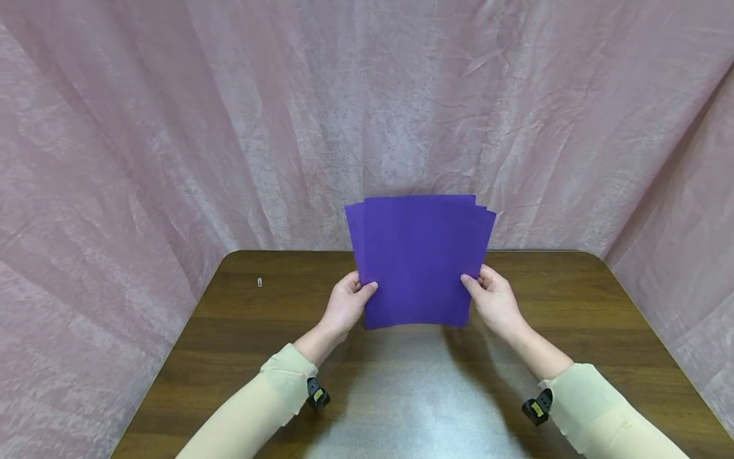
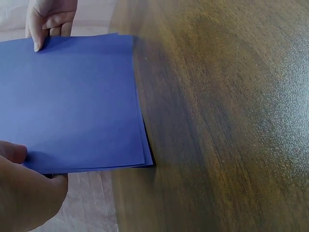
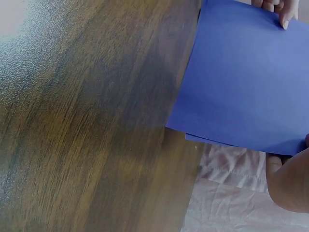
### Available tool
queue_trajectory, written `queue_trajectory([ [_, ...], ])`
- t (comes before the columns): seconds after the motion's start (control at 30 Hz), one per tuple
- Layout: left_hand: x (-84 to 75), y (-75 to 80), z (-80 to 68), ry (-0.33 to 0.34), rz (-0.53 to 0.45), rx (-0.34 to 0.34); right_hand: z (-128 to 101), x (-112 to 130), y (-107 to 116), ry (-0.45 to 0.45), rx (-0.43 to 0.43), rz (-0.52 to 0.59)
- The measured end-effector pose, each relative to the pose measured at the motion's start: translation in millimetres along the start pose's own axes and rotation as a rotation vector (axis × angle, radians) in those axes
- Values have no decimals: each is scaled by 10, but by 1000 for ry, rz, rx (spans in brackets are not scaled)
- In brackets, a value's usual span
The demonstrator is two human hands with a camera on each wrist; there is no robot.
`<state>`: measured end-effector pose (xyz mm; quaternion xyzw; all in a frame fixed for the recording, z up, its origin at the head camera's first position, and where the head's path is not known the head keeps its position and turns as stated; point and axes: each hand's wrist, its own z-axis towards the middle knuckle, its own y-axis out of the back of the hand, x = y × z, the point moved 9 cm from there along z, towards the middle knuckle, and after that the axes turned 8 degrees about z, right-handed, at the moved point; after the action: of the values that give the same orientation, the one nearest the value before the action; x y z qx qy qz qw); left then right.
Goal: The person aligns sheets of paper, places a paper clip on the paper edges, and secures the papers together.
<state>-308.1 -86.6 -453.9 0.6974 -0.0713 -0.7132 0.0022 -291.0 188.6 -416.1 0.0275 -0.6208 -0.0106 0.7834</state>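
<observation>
Above the wooden surface (image 1: 241,331), left hand (image 1: 346,305) and right hand (image 1: 494,302) pinched the fanned purple sheets (image 1: 420,258) by their side edges; uneven grip risked sheets slipping out.

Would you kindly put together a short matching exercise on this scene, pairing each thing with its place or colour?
Things:
1. purple sheets
2. left hand
3. right hand
4. paper clip

Descriptions:
A. lies alone on the wooden table, far left
B. grips the stack's right edge
C. fanned, held upright over the table
D. grips the stack's left edge

Pairs: 1-C, 2-D, 3-B, 4-A
</observation>
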Motion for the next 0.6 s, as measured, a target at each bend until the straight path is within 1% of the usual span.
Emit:
queue_trajectory([
  [0.27, -55, 13, 9, -19, -9, -6, -12, 7, 3, -2, -5, -14],
  [0.6, -131, 21, 58, -39, -19, -32, 23, 36, 20, 7, -35, -17],
])
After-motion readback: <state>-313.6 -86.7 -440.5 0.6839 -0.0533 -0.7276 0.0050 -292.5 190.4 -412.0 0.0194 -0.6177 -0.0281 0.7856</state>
